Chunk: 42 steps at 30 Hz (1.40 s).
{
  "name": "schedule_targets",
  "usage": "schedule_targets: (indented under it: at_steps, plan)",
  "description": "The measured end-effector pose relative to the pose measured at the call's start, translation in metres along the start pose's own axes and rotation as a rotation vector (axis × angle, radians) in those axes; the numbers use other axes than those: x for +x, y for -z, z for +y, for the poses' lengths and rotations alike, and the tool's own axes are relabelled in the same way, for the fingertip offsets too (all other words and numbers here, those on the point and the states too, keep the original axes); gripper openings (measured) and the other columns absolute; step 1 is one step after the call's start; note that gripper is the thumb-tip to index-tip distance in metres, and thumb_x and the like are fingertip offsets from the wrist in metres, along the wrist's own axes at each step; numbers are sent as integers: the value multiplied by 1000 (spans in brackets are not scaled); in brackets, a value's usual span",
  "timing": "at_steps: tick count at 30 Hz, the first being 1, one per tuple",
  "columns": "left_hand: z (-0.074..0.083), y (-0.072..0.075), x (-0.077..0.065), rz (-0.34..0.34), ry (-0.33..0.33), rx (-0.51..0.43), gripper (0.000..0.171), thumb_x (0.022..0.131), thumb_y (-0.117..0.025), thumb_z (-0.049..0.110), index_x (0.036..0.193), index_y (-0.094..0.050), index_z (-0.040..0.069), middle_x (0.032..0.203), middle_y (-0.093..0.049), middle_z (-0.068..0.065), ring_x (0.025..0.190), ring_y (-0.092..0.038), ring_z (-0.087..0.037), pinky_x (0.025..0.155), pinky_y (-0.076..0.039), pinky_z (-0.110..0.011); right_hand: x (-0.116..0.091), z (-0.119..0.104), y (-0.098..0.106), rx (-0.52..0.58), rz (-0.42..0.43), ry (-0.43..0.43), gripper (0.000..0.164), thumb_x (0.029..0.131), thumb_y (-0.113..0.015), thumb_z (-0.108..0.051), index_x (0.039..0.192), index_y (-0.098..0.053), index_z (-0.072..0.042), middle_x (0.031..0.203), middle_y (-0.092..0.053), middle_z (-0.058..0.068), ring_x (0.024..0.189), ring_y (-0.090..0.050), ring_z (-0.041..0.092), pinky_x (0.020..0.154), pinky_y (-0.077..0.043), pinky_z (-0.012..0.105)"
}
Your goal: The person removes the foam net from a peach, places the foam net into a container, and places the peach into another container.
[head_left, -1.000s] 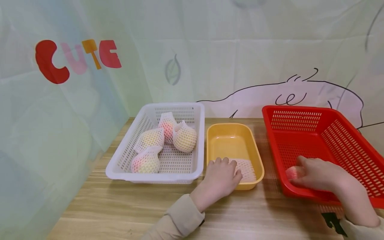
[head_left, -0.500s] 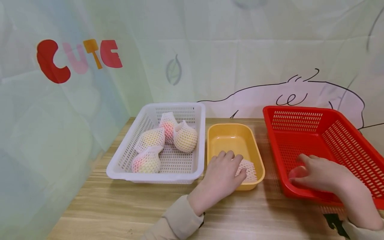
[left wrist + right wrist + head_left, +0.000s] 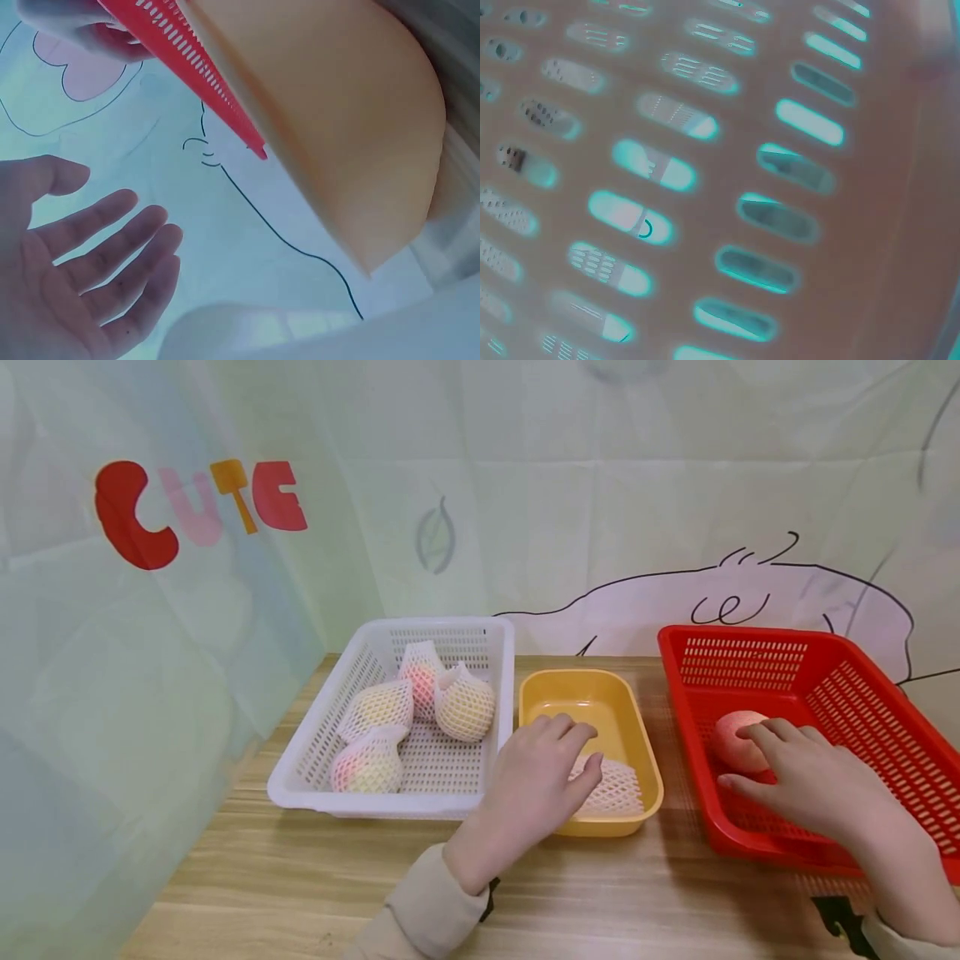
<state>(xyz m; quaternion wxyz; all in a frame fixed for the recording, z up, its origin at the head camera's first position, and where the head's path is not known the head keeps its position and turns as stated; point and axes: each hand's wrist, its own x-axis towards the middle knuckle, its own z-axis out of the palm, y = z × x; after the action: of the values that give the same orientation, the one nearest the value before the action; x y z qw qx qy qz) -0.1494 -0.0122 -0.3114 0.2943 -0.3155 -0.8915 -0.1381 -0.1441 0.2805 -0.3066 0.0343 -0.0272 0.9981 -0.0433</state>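
Observation:
My left hand (image 3: 536, 768) hovers over the near left side of the yellow tray (image 3: 651, 752), its fingers loosely bent with nothing in them. The left wrist view shows that hand (image 3: 97, 277) palm up to the camera and bare. A white foam fruit net (image 3: 611, 787) lies flat in the near end of the tray. On the right, a pink peach (image 3: 738, 742) rests in the red basket (image 3: 708, 802) against its left side. My right hand (image 3: 813, 781) is beside the peach, fingers spread; whether a fingertip touches it I cannot tell.
The white basket (image 3: 315, 797) on the left holds several fruits in foam nets (image 3: 463, 706). All three containers stand on a wooden table (image 3: 300, 885) before a printed cloth backdrop (image 3: 525, 527). Slotted basket wall (image 3: 727, 180) fills the right wrist view.
My right hand has let go of the peach, which now sits uncovered in the red basket. My left hand has drawn back leftward from the foam net, showing more of it.

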Motion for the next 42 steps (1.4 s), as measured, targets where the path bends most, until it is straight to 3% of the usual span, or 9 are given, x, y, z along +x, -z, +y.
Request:
schedule_targets:
  at_steps: [7, 11, 17, 26, 33, 42]
  plan:
    - [-11, 12, 1, 33, 40, -6, 21, 88, -64, 27, 103, -70, 14, 94, -69, 1, 82, -64, -17, 65, -52, -29, 0, -1, 2, -17, 22, 23, 89, 79, -64, -62, 139, -42, 0, 134, -43, 34, 117, -39, 54, 81, -43, 71]
    - [-23, 26, 1, 14, 126, 4, 23, 88, -65, 27, 104, -69, 12, 95, -68, -1, 81, -62, -19, 67, -52, -29, 0, -2, 3, -15, 22, 24, 88, 80, -64, -62, 141, -41, -2, 134, -43, 34, 117, -39, 54, 80, -43, 71]
    - [-44, 41, -2, -75, 293, 33, 26, 87, -66, 26, 109, -68, 12, 98, -66, -6, 82, -61, -23, 65, -51, -35, 0, -5, 3, -12, 28, 26, 87, 81, -63, -61, 139, -43, 1, 134, -43, 34, 117, -39, 53, 81, -44, 71]
    - [-73, 45, -6, -218, 475, 51, 38, 85, -68, 28, 116, -64, 7, 103, -63, -14, 89, -59, -30, 72, -51, -43, -2, -7, 5, -11, 24, 31, 85, 81, -63, -62, 139, -44, -3, 135, -44, 33, 118, -39, 53, 80, -44, 71]
    - [-91, 50, -10, -309, 558, 74, 49, 84, -66, 29, 127, -58, 6, 113, -61, -18, 98, -57, -34, 76, -50, -48, -3, -8, 6, -7, 44, 32, 84, 82, -61, -61, 138, -44, -1, 133, -46, 33, 117, -41, 52, 82, -43, 71]
    - [-109, 53, -21, -365, 620, 108, 53, 82, -68, 32, 122, -57, -2, 110, -60, -23, 101, -57, -41, 78, -49, -56, -6, -11, 10, 6, 65, 49, 83, 83, -60, -63, 138, -45, -2, 134, -46, 33, 118, -42, 52, 83, -44, 70]
